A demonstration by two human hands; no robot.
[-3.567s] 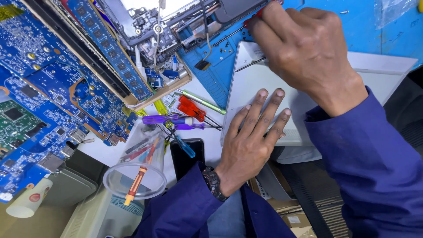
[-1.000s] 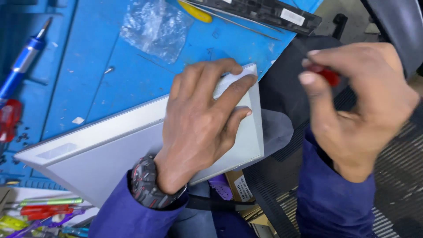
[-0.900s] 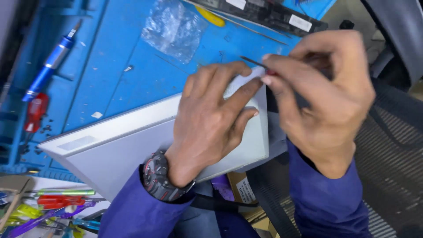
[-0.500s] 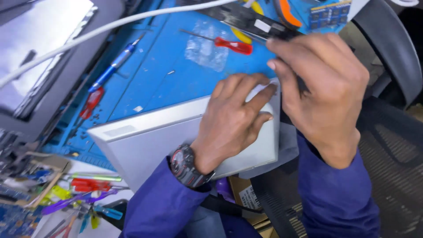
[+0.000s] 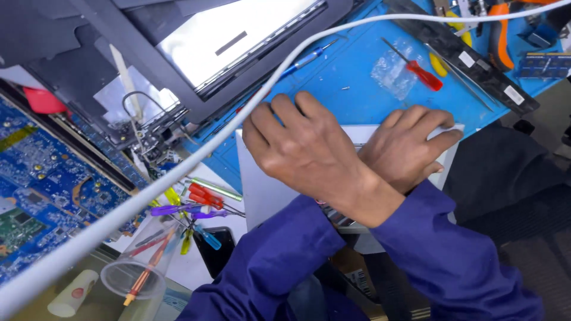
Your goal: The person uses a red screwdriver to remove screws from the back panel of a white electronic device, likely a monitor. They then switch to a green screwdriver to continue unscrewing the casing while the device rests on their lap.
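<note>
Grey panel (image 5: pixel 262 196) mostly hidden, crossed hands covering

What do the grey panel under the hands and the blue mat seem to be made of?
Grey panel: probably metal or painted plastic, smooth matte with an even sheen. Blue mat: likely silicone or rubber, dull and soft-looking. Left hand and right hand press on the panel.

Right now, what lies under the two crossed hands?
A pale grey panel on the blue mat. Right hand crosses over left hand; anything beneath the palms is hidden.
</note>
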